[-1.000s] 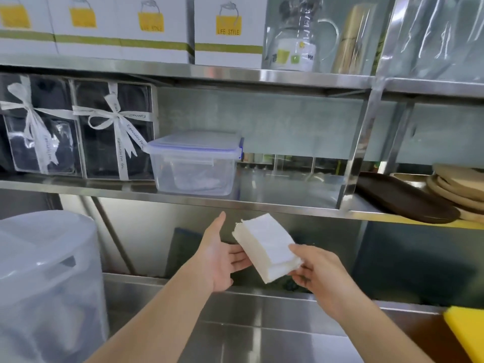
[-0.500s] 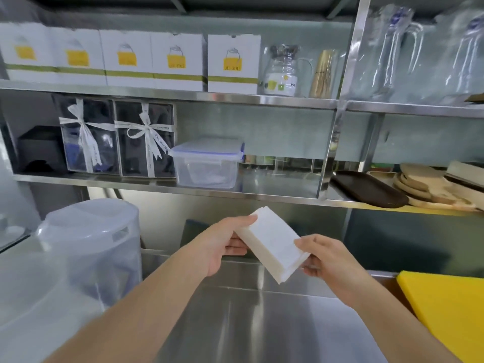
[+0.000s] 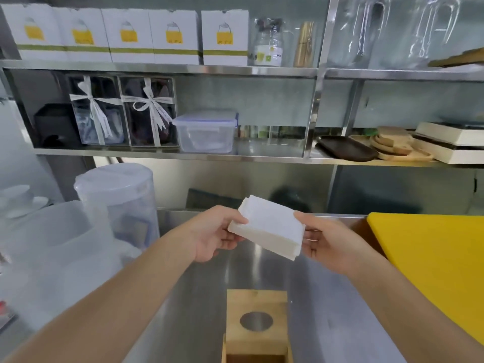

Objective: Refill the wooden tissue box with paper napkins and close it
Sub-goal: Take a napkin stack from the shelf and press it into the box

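White napkin stack point(image 3: 269, 226) is pinched between left hand point(image 3: 209, 235) and right hand point(image 3: 328, 244), arms outstretched above the wooden box point(image 3: 256, 323).

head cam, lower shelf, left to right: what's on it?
Black box → two ribboned clear gift boxes → lidded plastic container → dark oval tray → wooden boards → cream boxes.
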Tool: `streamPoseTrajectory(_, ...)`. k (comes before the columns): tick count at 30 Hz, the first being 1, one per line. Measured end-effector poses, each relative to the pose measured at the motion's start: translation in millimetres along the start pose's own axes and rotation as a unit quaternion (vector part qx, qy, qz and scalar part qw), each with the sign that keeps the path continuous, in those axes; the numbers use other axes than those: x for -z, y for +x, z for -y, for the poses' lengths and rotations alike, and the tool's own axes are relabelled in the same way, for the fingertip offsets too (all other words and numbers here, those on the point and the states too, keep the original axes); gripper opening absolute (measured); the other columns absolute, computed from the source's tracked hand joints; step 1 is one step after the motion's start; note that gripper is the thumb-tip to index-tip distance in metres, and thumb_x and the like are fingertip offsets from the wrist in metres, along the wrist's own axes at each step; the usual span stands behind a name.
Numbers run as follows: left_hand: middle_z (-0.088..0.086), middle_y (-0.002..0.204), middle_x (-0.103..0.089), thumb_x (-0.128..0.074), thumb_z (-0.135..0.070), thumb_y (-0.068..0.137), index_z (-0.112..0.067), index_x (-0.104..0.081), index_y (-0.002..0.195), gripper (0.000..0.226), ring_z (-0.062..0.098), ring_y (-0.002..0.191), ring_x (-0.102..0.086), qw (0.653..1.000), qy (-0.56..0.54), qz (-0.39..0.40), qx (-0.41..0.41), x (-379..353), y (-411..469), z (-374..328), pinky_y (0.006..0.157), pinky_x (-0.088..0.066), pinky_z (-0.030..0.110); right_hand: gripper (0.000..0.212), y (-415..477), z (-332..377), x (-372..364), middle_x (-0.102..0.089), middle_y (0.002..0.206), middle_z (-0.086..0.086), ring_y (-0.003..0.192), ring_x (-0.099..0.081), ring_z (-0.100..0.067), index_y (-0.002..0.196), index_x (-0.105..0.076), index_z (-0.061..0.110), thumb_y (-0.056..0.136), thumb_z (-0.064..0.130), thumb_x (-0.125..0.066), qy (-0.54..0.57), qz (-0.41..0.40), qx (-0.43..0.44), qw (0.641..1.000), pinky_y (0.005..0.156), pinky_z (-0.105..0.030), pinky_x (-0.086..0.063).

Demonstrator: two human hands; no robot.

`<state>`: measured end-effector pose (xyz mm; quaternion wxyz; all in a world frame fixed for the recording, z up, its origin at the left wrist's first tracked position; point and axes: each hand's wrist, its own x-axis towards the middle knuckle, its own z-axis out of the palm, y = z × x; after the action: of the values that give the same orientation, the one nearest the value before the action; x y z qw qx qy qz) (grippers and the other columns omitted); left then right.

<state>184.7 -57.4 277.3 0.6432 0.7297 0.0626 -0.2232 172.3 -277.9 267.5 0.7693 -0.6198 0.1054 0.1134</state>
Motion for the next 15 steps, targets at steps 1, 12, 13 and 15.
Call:
streamPoseTrajectory(1,-0.003,0.071,-0.063,-0.065,-0.027,0.065,-0.022,-0.064,0.068,0.005,0.017,0.067,-0.048,1.0,0.002,0.002,0.009,-1,-7,4,0.073,-0.028,0.034,0.026,-5,-6,0,-0.067,0.1,-0.012,0.089,-0.052,-0.024,0.103,-0.067,0.007,0.08,0.019,-0.068,0.014,0.001,-0.006,1.0,0.066,-0.024,-0.041)
streamPoseTrajectory(12,0.006,0.095,-0.067,-0.069,-0.024,0.058,-0.011,-0.068,0.095,0.039,0.02,0.081,-0.06,0.999,-0.007,0.032,0.017,-8,-43,62,0.109,-0.026,0.041,0.023,-50,-64,-2,-0.073,0.102,-0.013,0.102,-0.065,-0.029,0.1,-0.067,0.009,0.08,0.021,-0.068,0.018,-0.034,-0.033,0.999,0.093,-0.035,-0.048)
streamPoseTrajectory(13,0.008,0.099,-0.067,-0.07,-0.023,0.055,-0.008,-0.068,0.102,0.049,0.022,0.084,-0.06,1.0,-0.017,0.026,0.008,-10,-44,70,0.104,-0.037,0.038,0.023,-55,-70,-2,-0.074,0.097,-0.012,0.093,-0.065,-0.026,0.099,-0.067,0.009,0.08,0.022,-0.068,0.016,-0.042,-0.04,0.998,0.084,-0.031,-0.048)
streamPoseTrajectory(15,0.009,0.099,-0.066,-0.071,-0.021,0.056,-0.005,-0.065,0.107,0.054,0.022,0.085,-0.059,0.999,-0.031,0.02,0.005,-14,-47,85,0.086,-0.048,0.032,0.022,-65,-79,-1,-0.073,0.087,-0.009,0.078,-0.061,-0.018,0.095,-0.069,0.01,0.078,0.024,-0.071,0.006,-0.062,-0.061,0.996,0.068,-0.024,-0.041)
